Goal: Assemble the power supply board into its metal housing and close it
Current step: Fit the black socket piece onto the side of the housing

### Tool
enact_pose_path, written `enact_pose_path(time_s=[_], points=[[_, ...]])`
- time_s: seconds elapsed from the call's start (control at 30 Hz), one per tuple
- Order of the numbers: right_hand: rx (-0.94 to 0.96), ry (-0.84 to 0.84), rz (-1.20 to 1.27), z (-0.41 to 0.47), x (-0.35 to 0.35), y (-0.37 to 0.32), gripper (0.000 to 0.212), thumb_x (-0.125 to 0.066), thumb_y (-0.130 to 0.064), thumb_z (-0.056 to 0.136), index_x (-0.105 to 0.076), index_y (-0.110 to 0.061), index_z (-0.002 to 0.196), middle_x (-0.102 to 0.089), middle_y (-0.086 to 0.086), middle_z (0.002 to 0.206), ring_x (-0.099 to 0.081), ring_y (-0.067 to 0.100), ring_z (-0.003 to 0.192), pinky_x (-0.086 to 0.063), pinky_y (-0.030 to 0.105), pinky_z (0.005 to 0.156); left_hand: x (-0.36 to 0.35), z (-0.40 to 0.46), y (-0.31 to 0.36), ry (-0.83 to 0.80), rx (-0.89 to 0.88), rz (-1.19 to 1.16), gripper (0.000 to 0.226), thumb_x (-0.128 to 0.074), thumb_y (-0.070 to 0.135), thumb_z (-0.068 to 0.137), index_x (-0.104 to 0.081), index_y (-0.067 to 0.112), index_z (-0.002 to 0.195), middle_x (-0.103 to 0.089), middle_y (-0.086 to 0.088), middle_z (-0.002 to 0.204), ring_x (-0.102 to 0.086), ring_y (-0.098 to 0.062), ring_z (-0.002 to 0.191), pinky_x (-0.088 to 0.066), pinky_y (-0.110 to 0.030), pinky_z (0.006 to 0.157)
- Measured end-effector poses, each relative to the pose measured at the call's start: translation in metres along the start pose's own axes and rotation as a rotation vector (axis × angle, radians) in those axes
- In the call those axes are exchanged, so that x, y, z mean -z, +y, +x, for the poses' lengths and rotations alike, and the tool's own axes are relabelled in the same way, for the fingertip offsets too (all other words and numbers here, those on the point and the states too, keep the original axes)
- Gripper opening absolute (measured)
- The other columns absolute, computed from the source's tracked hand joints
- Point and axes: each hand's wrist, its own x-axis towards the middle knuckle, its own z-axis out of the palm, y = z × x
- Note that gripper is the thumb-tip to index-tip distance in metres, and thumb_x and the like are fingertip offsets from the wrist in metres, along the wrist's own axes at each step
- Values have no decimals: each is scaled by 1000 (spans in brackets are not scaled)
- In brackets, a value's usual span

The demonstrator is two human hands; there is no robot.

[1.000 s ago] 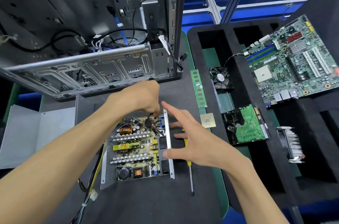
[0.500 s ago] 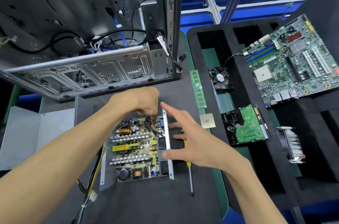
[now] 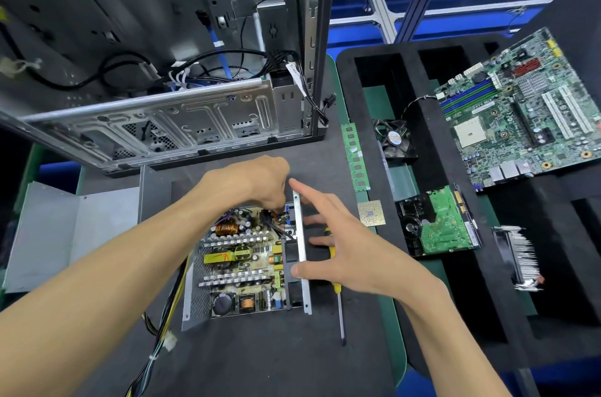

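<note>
Board: the board (image 3: 244, 261) lies flat inside the open housing (image 3: 192, 305) on the dark mat (image 3: 260, 364), in front of the PC case (image 3: 156, 117); coils, heatsinks and capacitors face up.
Housing: thin sheet metal, with a perforated wall on the left and an upright end plate (image 3: 300, 253) on the right. It looks stiff but light, and likely to slide on the mat if pushed from one side.
Left hand: the left hand (image 3: 253, 183) reaches down at the far right corner of the board, fingertips curled among the dark wires (image 3: 274, 224); whether it pinches a wire or a connector I cannot tell.
Right hand: the right hand (image 3: 344, 250) is spread open, thumb and forefinger touching the end plate, bracing it from outside.
Handling: the board is rigid yet fragile; components and solder joints should not bear load. Best held by its bare edges or by the heatsink fins, never the copper coil (image 3: 226, 228).
Cables: the cable bundle (image 3: 159, 331) trails off the near left, soft and springy, apt to tug the board askew.
Lid: a grey cover (image 3: 58, 234) lies to the left, not yet fitted.
Tool: a screwdriver (image 3: 338, 295) rests just right of the housing, partly under the right hand.
</note>
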Motion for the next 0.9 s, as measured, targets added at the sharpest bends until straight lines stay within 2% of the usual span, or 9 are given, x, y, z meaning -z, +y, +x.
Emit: enact_pose_path(time_s=[0.2,0.3,0.47,0.6,0.7,0.77,0.83,0.9], points=[[-12,-10,-9,-1,0,-2,107,-84,-32,86,-8,-64,154,-25,-26,148,-43,-1,135,-45,31,113,6,4,9,-58,1,84,6,-61,7,72,-65,4,70,-65,-12,68,-61,-27,56,-42,-24,45],[-9,-9,-15,0,1,-3,108,-85,-31,85,-8,-61,155,-25,-25,147,-43,1,134,-46,33,113,12,3,13,-88,-2,71,11,-64,9,77,-62,6,66,-63,-8,65,-59,-24,55,-42,-23,44],[-4,-18,-29,1,1,-4,111,-86,-31,84,-7,-63,154,-26,-25,143,-44,2,132,-47,34,112,17,-7,13,-90,-9,20,24,-60,7,85,-57,8,61,-53,-6,58,-47,-19,49,-26,-12,32],[-3,-25,-19,2,3,-3,111,-86,-31,84,-6,-65,153,-26,-24,142,-43,0,132,-47,32,111,10,-12,9,-24,-32,25,17,-57,2,82,-62,7,66,-58,-6,64,-56,-20,55,-41,-20,43],[-3,-24,-17,2,2,-2,111,-86,-31,84,-7,-65,153,-26,-25,143,-43,0,132,-47,31,111,3,-15,3,52,-65,-6,16,-54,1,79,-59,8,66,-59,-6,68,-59,-21,57,-43,-26,42],[-2,-22,-14,3,2,-1,111,-86,-31,83,-7,-65,153,-26,-25,143,-43,0,132,-47,30,111,2,-15,0,54,-78,-39,17,-52,3,80,-63,7,69,-63,-8,70,-65,-26,65,-52,-31,49],[-1,-22,-11,3,2,-1,110,-86,-31,83,-8,-65,152,-26,-26,142,-43,-2,131,-47,28,110,3,-16,-2,41,-78,-67,17,-53,3,82,-68,5,73,-64,-8,71,-68,-29,72,-53,-32,55],[2,-19,-4,3,2,-1,110,-86,-30,84,-8,-68,151,-27,-26,142,-42,-4,131,-48,25,107,5,-15,-2,30,-72,-74,14,-59,4,84,-71,6,76,-63,-4,71,-67,-26,71,-52,-31,56]])
